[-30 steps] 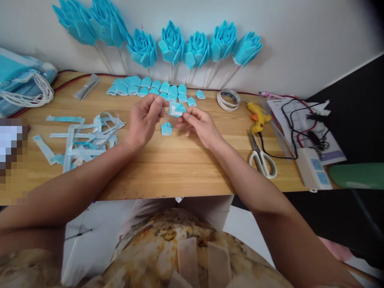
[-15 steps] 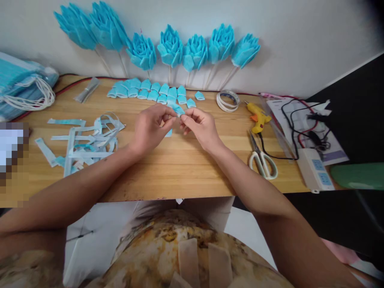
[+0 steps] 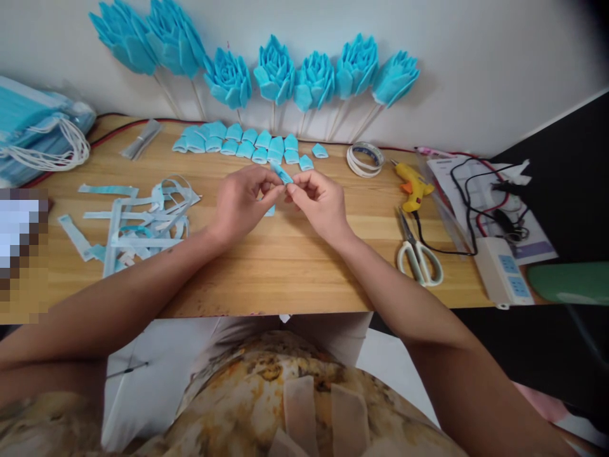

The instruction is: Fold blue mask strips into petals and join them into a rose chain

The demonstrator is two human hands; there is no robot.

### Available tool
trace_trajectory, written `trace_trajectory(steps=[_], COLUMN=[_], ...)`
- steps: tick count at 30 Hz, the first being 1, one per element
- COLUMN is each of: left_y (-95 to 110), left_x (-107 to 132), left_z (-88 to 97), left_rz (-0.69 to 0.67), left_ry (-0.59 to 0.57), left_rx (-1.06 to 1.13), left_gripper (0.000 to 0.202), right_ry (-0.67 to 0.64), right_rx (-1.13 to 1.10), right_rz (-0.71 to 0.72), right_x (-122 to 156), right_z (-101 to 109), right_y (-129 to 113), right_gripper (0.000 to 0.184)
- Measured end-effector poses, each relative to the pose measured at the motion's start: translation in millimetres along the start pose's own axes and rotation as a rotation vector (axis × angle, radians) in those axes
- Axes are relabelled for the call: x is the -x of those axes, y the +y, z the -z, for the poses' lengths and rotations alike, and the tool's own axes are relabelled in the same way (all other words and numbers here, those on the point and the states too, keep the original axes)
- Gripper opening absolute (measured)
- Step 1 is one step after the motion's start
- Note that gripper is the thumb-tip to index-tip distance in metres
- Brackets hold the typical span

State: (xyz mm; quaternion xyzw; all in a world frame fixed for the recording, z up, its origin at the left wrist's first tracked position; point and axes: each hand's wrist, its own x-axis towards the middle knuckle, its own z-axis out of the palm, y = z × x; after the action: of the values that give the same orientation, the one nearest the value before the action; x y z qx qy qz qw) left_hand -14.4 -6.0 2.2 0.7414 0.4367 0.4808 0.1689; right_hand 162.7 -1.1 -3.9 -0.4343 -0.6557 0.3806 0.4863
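Between the fingertips of my left hand (image 3: pixel 242 200) and my right hand (image 3: pixel 320 202) is a small folded piece of blue fabric (image 3: pixel 283 174), pinched from both sides just above the table. Both hands are closed, thumbs against fingers. Another flat blue piece (image 3: pixel 270 211) lies partly hidden under my left hand. Just beyond my fingers, folded blue petals (image 3: pixel 245 149) lie in rows, and a single petal (image 3: pixel 320 150) sits apart to their right. Several blue fabric flowers on sticks (image 3: pixel 275 70) stand along the wall behind.
Cut strips (image 3: pixel 137 222) lie in a heap at left, near a bundle of clear ties (image 3: pixel 141 139) and bagged masks (image 3: pixel 42 130). At right are a tape roll (image 3: pixel 365 158), a yellow glue gun (image 3: pixel 413 185), scissors (image 3: pixel 419 254), and a power strip (image 3: pixel 504 273) with tangled cables.
The blue fabric piece between my fingers is now turned more upright and looks narrower. My hands stay together in nearly the same place; the whole view has shifted slightly.
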Motion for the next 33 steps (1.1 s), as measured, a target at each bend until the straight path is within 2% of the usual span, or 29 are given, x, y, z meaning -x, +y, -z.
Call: trace_trajectory(steps=[12,24,33], left_y=[2.7,3.7,3.4], left_x=[1.5,2.4,2.1], left_z=[-1.2,-1.6,-2.4], left_rz=[0.09,0.111,0.107], left_ry=[-0.023,-0.051,-0.033], left_rx=[-0.009,-0.026,0.035], left_gripper=[0.01,0.016,0.01], right_ry=[0.016,0.015,0.007], right_rx=[0.133,0.125,0.118], right_rz=[0.128,0.12,0.111], right_x=[2.6,2.7,3.1], right_z=[-1.5,-1.8,-1.9], right_y=[0.0,2.2,-0.4], right_gripper=[0.007,0.004,0.006])
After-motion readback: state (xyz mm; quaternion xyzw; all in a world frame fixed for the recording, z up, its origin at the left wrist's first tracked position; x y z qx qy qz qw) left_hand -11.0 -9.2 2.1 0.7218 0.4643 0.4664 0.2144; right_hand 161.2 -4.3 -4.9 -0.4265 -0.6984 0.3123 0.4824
